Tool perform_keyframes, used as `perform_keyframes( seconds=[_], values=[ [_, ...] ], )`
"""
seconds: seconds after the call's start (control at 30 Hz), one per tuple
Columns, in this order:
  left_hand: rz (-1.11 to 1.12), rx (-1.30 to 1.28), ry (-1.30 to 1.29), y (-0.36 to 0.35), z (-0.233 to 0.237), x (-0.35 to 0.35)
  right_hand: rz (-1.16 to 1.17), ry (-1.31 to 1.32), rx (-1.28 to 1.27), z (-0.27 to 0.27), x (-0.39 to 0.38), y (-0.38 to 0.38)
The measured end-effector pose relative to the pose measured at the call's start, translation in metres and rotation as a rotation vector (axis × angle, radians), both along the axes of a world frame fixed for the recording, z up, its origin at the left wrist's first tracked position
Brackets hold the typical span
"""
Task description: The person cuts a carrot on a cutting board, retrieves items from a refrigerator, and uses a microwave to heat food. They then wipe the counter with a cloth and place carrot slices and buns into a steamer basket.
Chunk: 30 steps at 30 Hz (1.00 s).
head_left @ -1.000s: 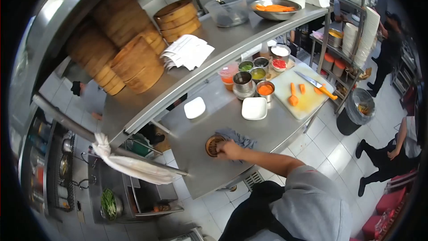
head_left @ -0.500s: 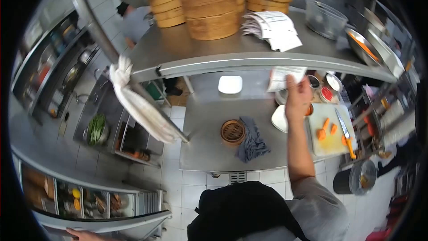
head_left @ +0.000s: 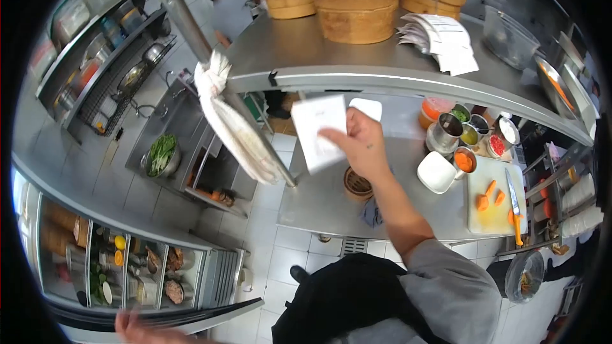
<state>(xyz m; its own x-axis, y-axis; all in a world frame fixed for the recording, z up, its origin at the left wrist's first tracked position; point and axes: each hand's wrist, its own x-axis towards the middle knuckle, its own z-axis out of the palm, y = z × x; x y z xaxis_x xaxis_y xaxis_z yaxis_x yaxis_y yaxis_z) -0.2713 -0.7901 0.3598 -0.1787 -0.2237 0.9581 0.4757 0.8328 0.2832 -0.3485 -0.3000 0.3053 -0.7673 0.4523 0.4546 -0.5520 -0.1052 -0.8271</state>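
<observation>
My right hand [head_left: 364, 143] pinches a white printed paper slip [head_left: 319, 129] between thumb and fingers, raised above the steel worktable [head_left: 401, 216]. Behind the slip and wrist, a small bamboo steamer [head_left: 358, 185] and a dark cloth [head_left: 371, 213] are partly hidden. A white square dish [head_left: 366, 109] shows just past my knuckles. Low on the left, my left hand [head_left: 137, 328] is blurred by motion beside the edge of a fridge door [head_left: 236, 313]. The fridge shelves [head_left: 137, 274] are in view, with food containers, a lemon and greens on them.
Overhead, a steel shelf [head_left: 280, 44] carries large bamboo steamers [head_left: 354, 9] and a stack of slips [head_left: 440, 38]. A knife [head_left: 513, 204] and carrot pieces lie on the cutting board [head_left: 478, 216]. A towel [head_left: 233, 127] hangs from the post. Another person [head_left: 233, 9] stands at the back.
My right hand has brought the slip leftward from above the containers, so it now overlaps the bamboo steamer's area. My left hand has shifted slightly right, and more of the fridge interior shows.
</observation>
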Motion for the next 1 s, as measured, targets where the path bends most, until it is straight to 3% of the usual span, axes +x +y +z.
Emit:
perform_keyframes(
  seconds=[0.07, 0.13, 0.23, 0.33, 0.4, 0.47, 0.57, 0.6, 0.63, 0.8, 0.87, 0.93, 1.0],
  values=[
    [-0.76, 0.552, -0.757, 0.129, -0.004, -0.024, 0.255, -0.256, 0.313, -0.02, 0.02, -0.002],
    [-1.315, 0.278, -0.967, 0.197, -0.042, -0.046, 0.446, -0.3, 0.619, -0.009, 0.04, -0.012],
    [-1.539, 0.155, -1.523, 0.235, -0.069, -0.072, 0.528, -0.339, 0.726, -0.005, 0.053, -0.017],
    [-1.385, 0.173, -1.379, 0.248, -0.069, -0.066, 0.533, -0.323, 0.504, -0.029, 0.069, -0.008],
    [-1.426, 0.176, -1.325, 0.254, -0.073, -0.066, 0.615, -0.434, 0.185, -0.055, 0.081, -0.003],
    [-1.44, 0.156, -1.289, 0.254, -0.079, -0.067, 0.516, -0.479, 0.221, -0.064, 0.087, -0.004],
    [-1.339, -0.103, -1.165, 0.247, -0.088, -0.079, 0.349, -0.371, 0.322, -0.069, 0.091, -0.015],
    [-1.255, -0.241, -1.06, 0.246, -0.086, -0.082, 0.388, -0.294, 0.198, -0.067, 0.092, -0.018],
    [-1.255, -0.128, -1.1, 0.248, -0.084, -0.077, 0.422, -0.216, 0.078, -0.065, 0.093, -0.019],
    [-1.555, -0.013, -1.044, 0.242, -0.094, -0.084, 0.449, -0.157, 0.019, -0.075, 0.101, -0.011],
    [-1.691, 0.153, -0.957, 0.241, -0.097, -0.086, 0.466, -0.093, 0.045, -0.074, 0.102, -0.005],
    [-1.668, 0.146, -0.971, 0.24, -0.094, -0.083, 0.429, -0.152, -0.087, -0.064, 0.099, 0.005],
    [-1.694, -0.15, -1.009, 0.245, -0.096, -0.082, 0.407, -0.291, 0.022, -0.046, 0.096, 0.001]
  ],
)
